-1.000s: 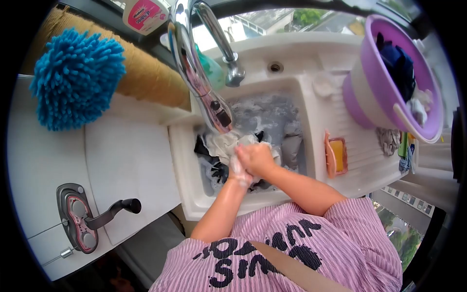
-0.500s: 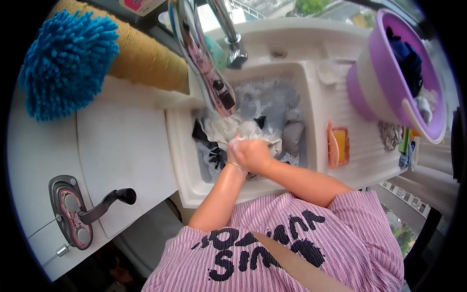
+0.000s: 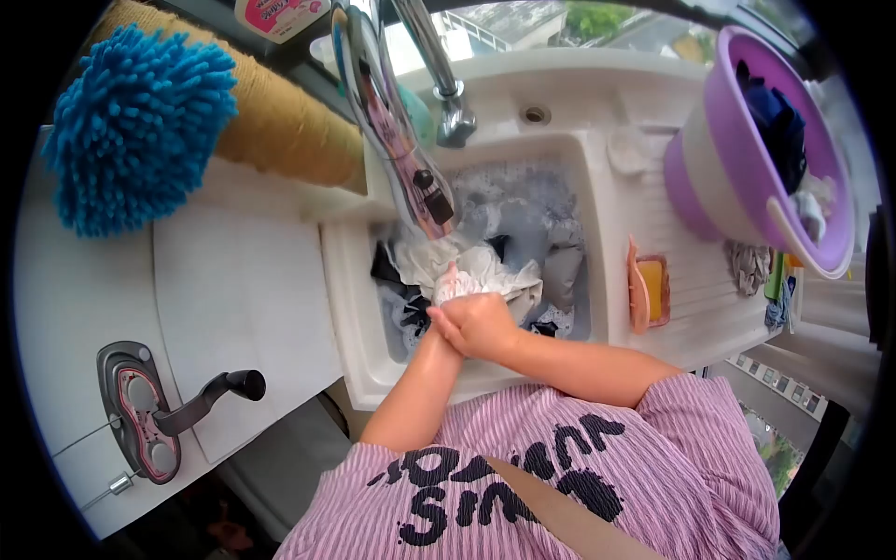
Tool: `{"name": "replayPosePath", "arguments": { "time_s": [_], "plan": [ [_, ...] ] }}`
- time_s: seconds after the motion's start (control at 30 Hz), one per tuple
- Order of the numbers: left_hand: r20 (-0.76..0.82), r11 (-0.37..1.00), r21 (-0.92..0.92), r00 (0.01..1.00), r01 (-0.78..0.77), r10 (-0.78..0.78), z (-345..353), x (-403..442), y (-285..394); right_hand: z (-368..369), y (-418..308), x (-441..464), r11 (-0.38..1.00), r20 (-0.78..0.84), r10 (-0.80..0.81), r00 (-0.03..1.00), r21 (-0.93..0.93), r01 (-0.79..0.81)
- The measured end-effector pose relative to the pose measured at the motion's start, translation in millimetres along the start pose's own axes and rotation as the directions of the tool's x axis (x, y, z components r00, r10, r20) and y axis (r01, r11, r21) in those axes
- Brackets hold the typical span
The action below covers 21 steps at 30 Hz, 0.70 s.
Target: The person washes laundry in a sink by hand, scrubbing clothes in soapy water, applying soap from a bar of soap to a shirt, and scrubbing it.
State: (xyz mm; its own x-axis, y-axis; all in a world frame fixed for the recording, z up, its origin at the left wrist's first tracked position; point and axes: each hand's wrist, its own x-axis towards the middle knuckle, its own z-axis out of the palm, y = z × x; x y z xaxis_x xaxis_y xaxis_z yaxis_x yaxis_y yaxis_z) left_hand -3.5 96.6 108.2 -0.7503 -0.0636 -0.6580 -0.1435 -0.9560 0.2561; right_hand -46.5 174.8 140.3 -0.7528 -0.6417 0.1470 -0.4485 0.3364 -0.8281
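Over the sink, my left hand (image 3: 450,284) is in the wet white cloth (image 3: 499,278), its thumb side showing and most of its fingers covered by fabric and suds. My right hand (image 3: 480,325) is closed around my left wrist, knuckles up; whether cloth is also under its palm is hidden. Dark garments (image 3: 411,310) lie in the cloudy water to the left of the white cloth, and a grey garment (image 3: 563,271) floats on the right. The chrome faucet (image 3: 431,210) hangs just above the cloth.
A purple collapsible bucket (image 3: 695,177) of clothes stands tilted on the ribbed drainboard. Near it are a soap dish (image 3: 653,291) with yellow soap and a crumpled cloth (image 3: 749,266). A blue chenille mop head (image 3: 140,131) and a grey crank device (image 3: 140,411) are at left.
My right hand has slid down from my left hand onto the wrist, covering the bracelet seen before. More white cloth shows around my left hand. The camera view has shifted slightly.
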Motion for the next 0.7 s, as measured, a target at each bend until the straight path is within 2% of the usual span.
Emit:
{"name": "replayPosePath", "arguments": {
  "time_s": [0.03, 0.07, 0.1, 0.17, 0.2, 0.23, 0.27, 0.3, 0.33, 0.37, 0.4, 0.43, 0.47, 0.5, 0.53, 0.57, 0.6, 0.63, 0.67, 0.7],
  "plan": [
    [-0.104, 0.992, 0.1, 0.99, -0.081, 0.092, 29, -14, 3, 2, 18, 9, 0.994, -0.028, 0.106, 0.994, -0.017, -0.107],
    [-0.101, 0.999, 0.017, 0.994, 0.052, -0.05, 7, 5, -4, 2, 37, 17, 0.976, -0.058, 0.212, 0.976, -0.034, -0.214],
    [-0.088, 0.982, -0.064, 0.979, 0.179, -0.184, 7, 10, -5, 2, 38, 16, 0.97, -0.086, 0.237, 0.968, -0.041, -0.241],
    [-0.053, 0.974, -0.13, 0.98, 0.183, -0.191, -3, 12, -1, 1, 39, 15, 0.954, -0.141, 0.287, 0.948, -0.05, -0.296],
    [0.208, 0.956, -0.128, 0.95, 0.262, -0.233, -23, 19, 11, -3, 10, 5, 0.988, -0.068, 0.15, 0.986, -0.026, -0.152],
    [0.15, 0.96, -0.082, 0.956, 0.268, -0.254, -20, 13, 13, -2, -8, -5, 1.0, 0.004, 0.021, 1.0, 0.017, -0.021],
    [0.09, 0.96, -0.037, 0.958, 0.278, -0.274, -17, 7, 16, 1, -1, -3, 1.0, 0.009, 0.018, 1.0, 0.019, -0.019],
    [0.089, 0.96, -0.035, 0.958, 0.278, -0.274, -10, 7, 8, 5, 14, 3, 0.991, -0.022, 0.13, 0.991, -0.006, -0.13],
    [-0.021, 0.97, -0.071, 0.972, 0.231, -0.233, -2, 10, -1, 6, 31, 11, 0.97, -0.059, 0.238, 0.969, -0.031, -0.24],
    [-0.132, 0.979, -0.102, 0.973, 0.179, -0.192, 4, 13, -7, 2, 37, 18, 0.952, -0.075, 0.3, 0.951, -0.045, -0.304],
    [-0.182, 0.984, -0.075, 0.968, 0.162, -0.173, 11, 9, -8, -3, 43, 25, 0.929, -0.09, 0.361, 0.928, -0.056, -0.367],
    [-0.176, 0.984, -0.076, 0.969, 0.16, -0.171, -12, 18, -3, -1, 36, 18, 0.93, -0.092, 0.356, 0.93, -0.061, -0.362],
    [0.197, 0.962, -0.068, 0.949, 0.264, -0.246, -30, 25, 14, -2, 12, 8, 0.978, -0.052, 0.205, 0.977, -0.016, -0.206],
    [0.303, 0.95, -0.105, 0.92, 0.293, -0.249, -45, 30, 8, -2, -9, -1, 0.997, -0.015, 0.061, 0.998, 0.043, -0.06],
    [0.407, 0.935, -0.136, 0.879, 0.328, -0.25, -31, 22, 10, -7, -25, -1, 1.0, 0.003, -0.003, 1.0, 0.031, 0.003],
    [0.504, 0.916, -0.156, 0.828, 0.369, -0.247, -15, 15, 11, -2, -7, 4, 1.0, -0.001, 0.0, 1.0, 0.032, 0.0],
    [0.218, 0.952, -0.16, 0.95, 0.26, -0.223, -4, 18, 0, 2, 28, 15, 0.982, -0.043, 0.182, 0.982, -0.03, -0.184],
    [-0.089, 0.98, -0.129, 0.982, 0.152, -0.164, 7, 17, -9, 2, 34, 14, 0.968, -0.063, 0.238, 0.969, -0.059, -0.242],
    [-0.189, 0.992, -0.039, 0.974, 0.117, -0.122, 26, 3, -12, 2, 39, 14, 0.95, -0.083, 0.293, 0.952, -0.086, -0.3],
    [-0.181, 0.993, -0.039, 0.976, 0.114, -0.119, -1, 14, -10, 1, 43, 14, 0.927, -0.103, 0.347, 0.932, -0.111, -0.358]
  ]
}}
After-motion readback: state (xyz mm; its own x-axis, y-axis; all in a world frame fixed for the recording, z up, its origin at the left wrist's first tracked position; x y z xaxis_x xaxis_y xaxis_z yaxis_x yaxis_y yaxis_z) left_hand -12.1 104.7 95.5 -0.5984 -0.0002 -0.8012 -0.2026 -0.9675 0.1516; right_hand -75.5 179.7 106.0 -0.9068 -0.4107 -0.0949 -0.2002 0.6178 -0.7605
